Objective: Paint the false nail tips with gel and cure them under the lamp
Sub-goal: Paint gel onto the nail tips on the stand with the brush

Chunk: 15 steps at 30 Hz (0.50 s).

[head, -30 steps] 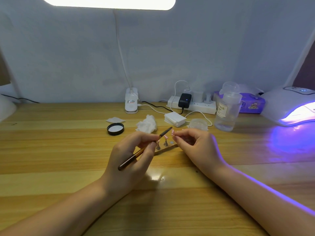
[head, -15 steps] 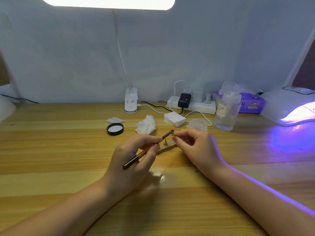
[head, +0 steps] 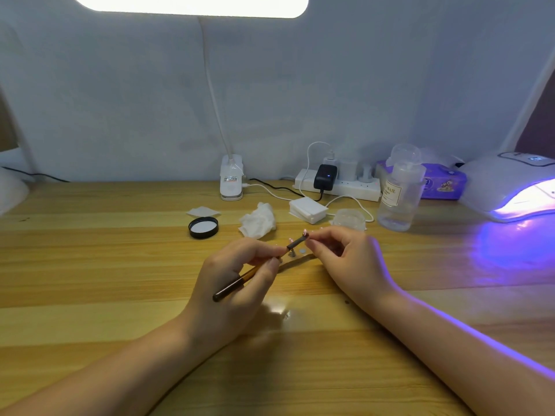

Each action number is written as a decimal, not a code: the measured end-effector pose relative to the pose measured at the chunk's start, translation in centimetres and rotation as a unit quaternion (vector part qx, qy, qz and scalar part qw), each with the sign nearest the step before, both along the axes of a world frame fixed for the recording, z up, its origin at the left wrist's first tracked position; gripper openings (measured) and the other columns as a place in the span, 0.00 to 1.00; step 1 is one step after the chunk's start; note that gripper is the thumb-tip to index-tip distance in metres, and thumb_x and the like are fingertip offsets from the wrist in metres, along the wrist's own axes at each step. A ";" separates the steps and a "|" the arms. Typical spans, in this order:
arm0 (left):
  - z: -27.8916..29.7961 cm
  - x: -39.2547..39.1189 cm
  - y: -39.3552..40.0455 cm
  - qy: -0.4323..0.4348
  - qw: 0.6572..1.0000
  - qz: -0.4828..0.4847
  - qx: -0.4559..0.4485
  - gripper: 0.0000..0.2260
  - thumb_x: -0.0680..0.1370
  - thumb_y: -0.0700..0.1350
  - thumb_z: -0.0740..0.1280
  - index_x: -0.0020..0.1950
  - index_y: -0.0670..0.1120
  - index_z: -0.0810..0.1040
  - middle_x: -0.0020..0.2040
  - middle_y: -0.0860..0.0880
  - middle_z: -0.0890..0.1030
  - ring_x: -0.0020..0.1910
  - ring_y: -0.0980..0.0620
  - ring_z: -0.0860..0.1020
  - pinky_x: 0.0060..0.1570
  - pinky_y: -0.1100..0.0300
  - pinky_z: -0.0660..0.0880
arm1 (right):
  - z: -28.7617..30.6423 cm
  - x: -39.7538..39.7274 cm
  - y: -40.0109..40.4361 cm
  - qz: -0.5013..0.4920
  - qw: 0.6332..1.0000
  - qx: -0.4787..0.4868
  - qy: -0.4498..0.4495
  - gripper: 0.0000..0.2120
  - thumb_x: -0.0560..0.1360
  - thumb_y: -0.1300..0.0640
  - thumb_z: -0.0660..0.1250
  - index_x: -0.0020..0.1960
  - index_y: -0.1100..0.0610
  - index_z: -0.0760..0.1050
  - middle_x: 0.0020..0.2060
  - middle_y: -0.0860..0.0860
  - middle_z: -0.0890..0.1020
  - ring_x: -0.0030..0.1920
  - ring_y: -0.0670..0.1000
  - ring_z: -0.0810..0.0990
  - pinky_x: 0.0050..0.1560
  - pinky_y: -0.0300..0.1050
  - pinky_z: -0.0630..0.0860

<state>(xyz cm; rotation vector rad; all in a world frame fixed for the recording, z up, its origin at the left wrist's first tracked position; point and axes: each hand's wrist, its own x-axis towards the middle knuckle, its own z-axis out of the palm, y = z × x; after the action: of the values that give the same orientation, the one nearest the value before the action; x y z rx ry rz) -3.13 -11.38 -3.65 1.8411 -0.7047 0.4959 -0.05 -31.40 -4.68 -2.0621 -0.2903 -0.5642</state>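
My left hand [head: 237,283] grips a thin gel brush [head: 255,270] like a pen, its tip pointing up and right. The brush tip meets a small pink false nail tip [head: 305,234] that my right hand [head: 348,262] pinches on its little stand between thumb and fingers. Below them, a wooden strip [head: 295,261] on the table carries another nail stand [head: 292,253] and a bare round disc. The curing lamp [head: 510,187] glows violet at the far right.
A black jar lid [head: 203,227], a crumpled tissue [head: 258,221], a stack of white pads [head: 307,210], a clear gel jar [head: 350,218] and a liquid bottle [head: 398,196] stand behind my hands. A power strip [head: 339,184] and desk-lamp clamp [head: 231,181] line the wall.
My left hand has shifted the brush slightly right, so its tip now touches the nail tip held by my right hand, which has barely moved.
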 end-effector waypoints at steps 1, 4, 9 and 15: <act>-0.1 0.0 0.0 0.005 1.000 -0.002 -0.004 0.13 0.74 0.51 0.64 0.50 0.45 0.83 0.44 0.53 0.84 0.46 0.52 0.82 0.46 0.61 0.75 | 0.0 0.0 0.0 0.001 1.000 0.001 -0.002 0.06 0.74 0.59 0.71 0.50 0.53 0.83 0.37 0.45 0.83 0.38 0.43 0.79 0.39 0.34 0.75; -0.1 -0.1 0.1 0.017 0.999 0.004 -0.029 0.12 0.74 0.51 0.64 0.49 0.46 0.82 0.42 0.53 0.84 0.45 0.52 0.82 0.45 0.64 0.75 | 0.1 0.0 -0.1 0.011 1.000 0.012 0.002 0.05 0.75 0.58 0.70 0.49 0.54 0.82 0.36 0.45 0.82 0.37 0.42 0.79 0.39 0.32 0.75; -0.3 0.1 -0.1 0.051 0.995 -0.010 -0.086 0.07 0.76 0.42 0.66 0.52 0.48 0.81 0.46 0.50 0.85 0.48 0.51 0.84 0.48 0.62 0.78 | 0.2 -0.2 0.1 0.018 1.000 0.024 0.005 0.04 0.74 0.57 0.70 0.48 0.54 0.83 0.36 0.48 0.83 0.39 0.49 0.81 0.42 0.42 0.78; -0.2 -0.1 -0.1 0.083 0.990 -0.048 -0.106 0.12 0.73 0.50 0.67 0.50 0.45 0.83 0.44 0.47 0.86 0.47 0.50 0.84 0.48 0.63 0.77 | 0.2 -0.2 0.0 0.022 0.999 0.035 0.014 0.05 0.75 0.59 0.70 0.50 0.56 0.83 0.36 0.51 0.84 0.40 0.53 0.81 0.45 0.49 0.78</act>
<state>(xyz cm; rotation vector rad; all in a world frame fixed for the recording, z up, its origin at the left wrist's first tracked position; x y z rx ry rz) -3.23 -11.46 -3.83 1.6201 -0.5997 0.3365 -0.21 -31.37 -4.46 -1.9905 -0.2954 -0.5112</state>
